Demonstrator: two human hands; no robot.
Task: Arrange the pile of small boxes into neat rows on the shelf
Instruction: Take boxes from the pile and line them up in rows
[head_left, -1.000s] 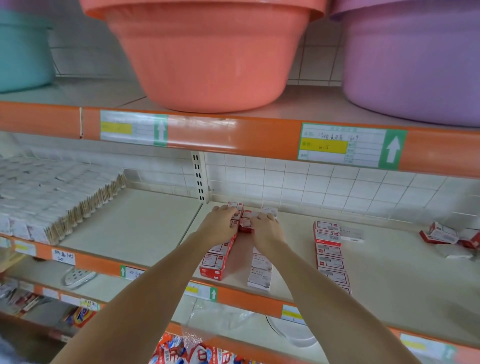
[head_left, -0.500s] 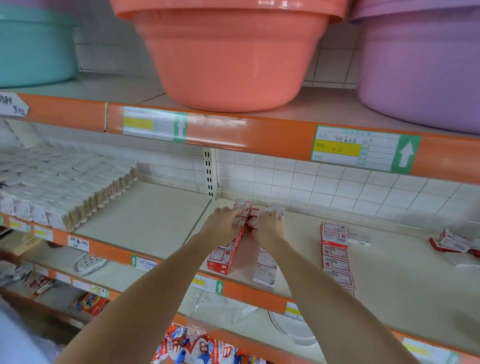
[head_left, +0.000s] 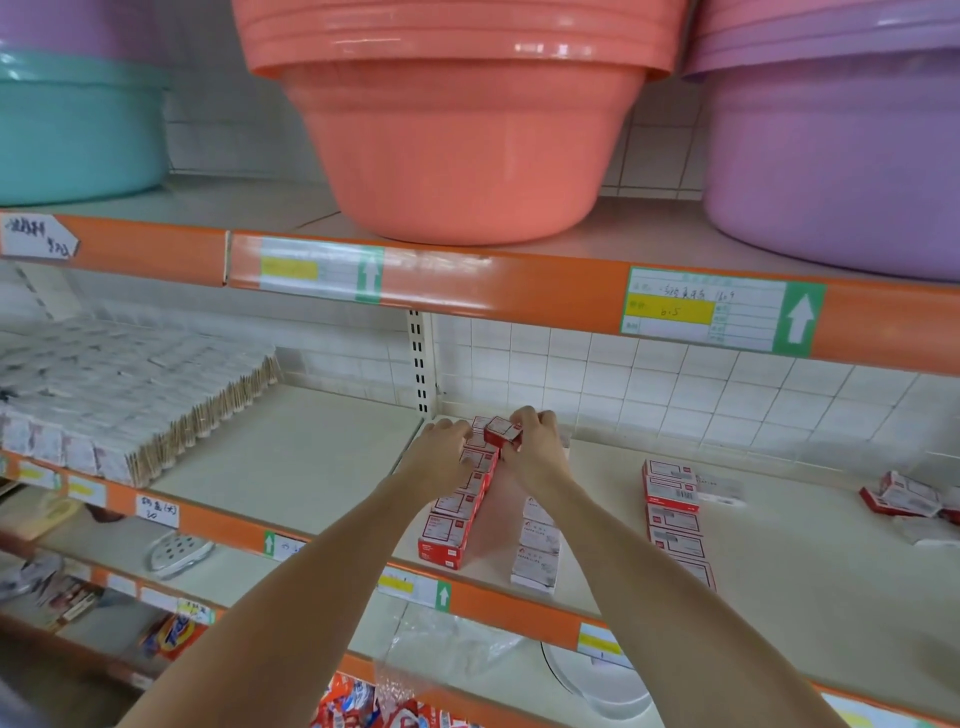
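My R hand (head_left: 535, 449) pinches a small red box (head_left: 503, 431), lifted just above the far end of the left row of boxes (head_left: 457, 512). L hand (head_left: 441, 452) lies w/ fingers flat on that row's far boxes, at 9 o'clock of the held box. White row (head_left: 537, 556) at 3 o'clock of the red row, another red row (head_left: 672, 514) further toward 3, all on the shelf (head_left: 322, 467). Loose boxes (head_left: 904, 501) far toward 3 o'clock.

A: Where does the row of small red-and-white cardboard boxes (head_left: 451, 525) lie?
B: On the cream metal shelf (head_left: 779, 587), running front to back; a white-box row (head_left: 537, 556) lies just right, another row (head_left: 672, 514) further right
A: And above?
B: A big salmon plastic basin (head_left: 462, 145)
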